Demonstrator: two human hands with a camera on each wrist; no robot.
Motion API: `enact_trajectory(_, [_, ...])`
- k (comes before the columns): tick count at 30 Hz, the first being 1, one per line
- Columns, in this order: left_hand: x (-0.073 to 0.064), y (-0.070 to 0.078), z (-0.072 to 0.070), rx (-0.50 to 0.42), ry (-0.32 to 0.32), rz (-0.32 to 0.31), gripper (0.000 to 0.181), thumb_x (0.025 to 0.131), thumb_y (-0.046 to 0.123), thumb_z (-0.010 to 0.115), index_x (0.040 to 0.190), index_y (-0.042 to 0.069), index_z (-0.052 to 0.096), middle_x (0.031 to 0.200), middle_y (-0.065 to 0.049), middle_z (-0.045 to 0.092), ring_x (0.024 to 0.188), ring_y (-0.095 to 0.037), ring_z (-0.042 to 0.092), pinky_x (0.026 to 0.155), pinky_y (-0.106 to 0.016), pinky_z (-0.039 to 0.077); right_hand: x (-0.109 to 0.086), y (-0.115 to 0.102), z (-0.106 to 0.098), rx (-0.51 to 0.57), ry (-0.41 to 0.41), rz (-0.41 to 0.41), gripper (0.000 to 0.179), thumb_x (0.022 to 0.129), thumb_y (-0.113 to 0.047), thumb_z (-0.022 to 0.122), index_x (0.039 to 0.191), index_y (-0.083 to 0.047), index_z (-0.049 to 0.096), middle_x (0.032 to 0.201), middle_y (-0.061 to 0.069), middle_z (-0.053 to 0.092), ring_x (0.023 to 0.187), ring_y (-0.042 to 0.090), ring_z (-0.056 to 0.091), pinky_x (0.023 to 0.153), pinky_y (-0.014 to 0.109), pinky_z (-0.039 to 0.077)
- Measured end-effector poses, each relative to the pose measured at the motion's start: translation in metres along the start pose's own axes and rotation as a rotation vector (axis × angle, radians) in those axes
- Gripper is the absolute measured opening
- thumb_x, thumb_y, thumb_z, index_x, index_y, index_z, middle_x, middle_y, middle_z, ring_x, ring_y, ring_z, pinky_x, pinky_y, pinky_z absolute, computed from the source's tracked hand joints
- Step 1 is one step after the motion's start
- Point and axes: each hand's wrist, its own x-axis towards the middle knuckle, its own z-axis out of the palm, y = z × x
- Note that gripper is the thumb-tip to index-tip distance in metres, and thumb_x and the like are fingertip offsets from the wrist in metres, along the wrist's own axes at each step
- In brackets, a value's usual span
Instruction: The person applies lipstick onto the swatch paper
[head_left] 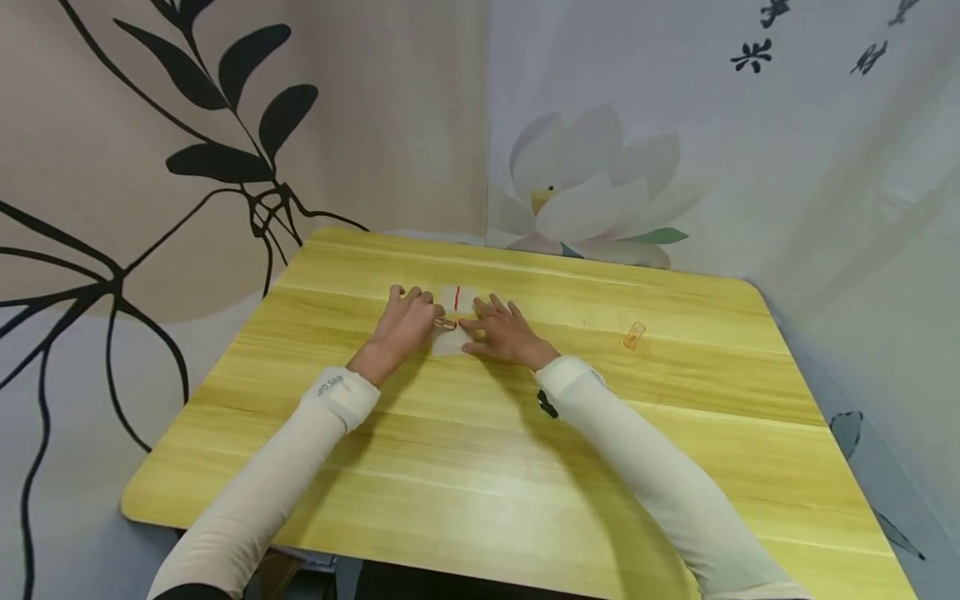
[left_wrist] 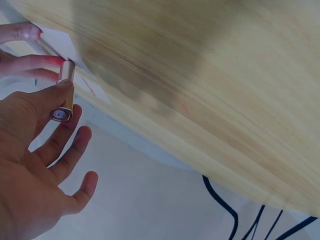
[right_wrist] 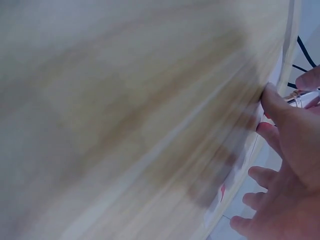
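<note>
My left hand (head_left: pixel 405 327) pinches a lipstick (left_wrist: pixel 66 92) between thumb and fingers, its round-labelled base facing the left wrist camera. In the head view, the lipstick's other end points toward my right hand (head_left: pixel 506 332). That hand lies with its fingers spread at the right edge of the white paper (head_left: pixel 448 342), its thumb and index finger near the lipstick tip. Some red colour shows by its fingertips in the left wrist view. Just beyond, a second piece of white paper bears a red stroke (head_left: pixel 457 297). The hands partly hide the lipstick tip.
A clear orange-tinted piece (head_left: pixel 633 335), perhaps a cap, lies on the wooden table (head_left: pixel 450 467) to the right. Behind the table's far edge hangs a printed curtain (head_left: pixel 390 125) with leaves and a lotus.
</note>
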Motion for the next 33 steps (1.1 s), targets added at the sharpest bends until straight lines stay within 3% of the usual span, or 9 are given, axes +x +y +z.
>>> enact_trajectory(18, [-0.007,0.004,-0.002,-0.001,0.018,0.013,0.023,0.091,0.013,0.082,0.114,0.018,0.080,0.111,-0.007,0.074,0.107,-0.029,0.065,0.107,-0.059,0.038,-0.002,-0.001,-0.002,0.033,-0.013,0.006,0.057,0.105,-0.049,0.059,0.155,-0.024,0.050,0.170,0.019,0.020,0.158,0.044,0.006,0.123,0.064,0.008])
enact_trajectory(33, [-0.013,0.006,-0.004,0.016,-0.005,0.003,0.023,0.094,0.019,0.080,0.116,0.022,0.080,0.114,-0.004,0.073,0.110,-0.027,0.064,0.107,-0.057,0.037,-0.001,0.000,0.000,0.049,-0.018,0.017,0.058,0.104,-0.049,0.061,0.156,-0.027,0.049,0.171,0.018,0.018,0.158,0.042,0.004,0.124,0.063,0.007])
